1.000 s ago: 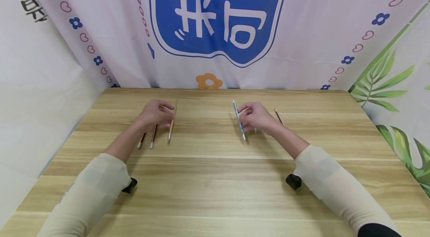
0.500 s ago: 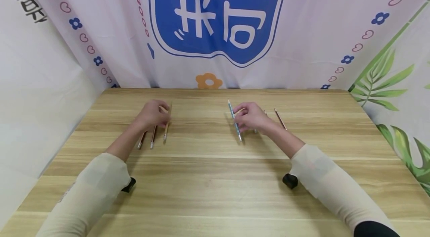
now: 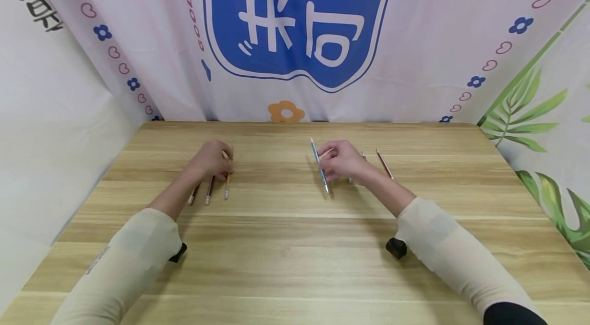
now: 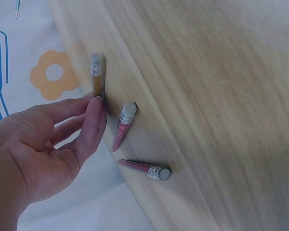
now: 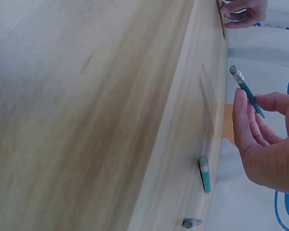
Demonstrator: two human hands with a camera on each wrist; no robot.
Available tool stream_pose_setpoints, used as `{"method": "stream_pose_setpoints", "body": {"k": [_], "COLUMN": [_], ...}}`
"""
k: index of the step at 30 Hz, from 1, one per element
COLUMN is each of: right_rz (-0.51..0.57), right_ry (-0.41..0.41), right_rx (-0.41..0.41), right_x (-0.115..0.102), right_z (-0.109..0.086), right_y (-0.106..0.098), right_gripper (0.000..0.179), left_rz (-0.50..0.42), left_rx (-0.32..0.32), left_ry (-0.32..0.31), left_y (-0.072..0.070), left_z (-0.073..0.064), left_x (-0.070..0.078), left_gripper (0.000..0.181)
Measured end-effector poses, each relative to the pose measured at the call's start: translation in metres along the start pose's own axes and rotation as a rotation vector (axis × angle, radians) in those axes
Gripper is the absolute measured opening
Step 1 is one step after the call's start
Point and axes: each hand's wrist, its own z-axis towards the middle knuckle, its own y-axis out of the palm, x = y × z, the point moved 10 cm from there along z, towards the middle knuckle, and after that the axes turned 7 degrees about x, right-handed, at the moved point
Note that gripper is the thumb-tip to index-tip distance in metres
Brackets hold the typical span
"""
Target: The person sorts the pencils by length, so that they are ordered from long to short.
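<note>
Blue pencil (image 3: 320,166): R hand (image 3: 341,159) pinches | yel. pencil (image 4: 97,82): L hand (image 3: 213,158) pinches, mid hidden

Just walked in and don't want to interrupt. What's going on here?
A person's left grip pinches a yellow pencil close to a wooden table; whether it touches is hard to tell. The right grip holds a blue pencil clear of the wood. Two reddish pencils lie near the left grip, and two more pencils lie near the right.
</note>
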Motion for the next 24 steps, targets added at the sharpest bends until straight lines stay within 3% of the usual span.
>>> {"method": "stream_pose_setpoints", "body": {"k": [13,24], "right_rz": [0.033,0.048], "right_ry": [0.007,-0.002], "right_rx": [-0.029,-0.048], "right_x": [-0.002,-0.003], "right_z": [0.006,0.012], "right_y": [0.019,0.033], "right_gripper": [0.029,0.029], "left_rz": [0.057,-0.035], "left_rx": [-0.007,-0.005], "left_ry": [-0.014,-0.025], "left_y": [-0.006,-0.007], "left_z": [-0.002,-0.003], "left_x": [-0.004,-0.01], "left_gripper": [0.035,0.034]}}
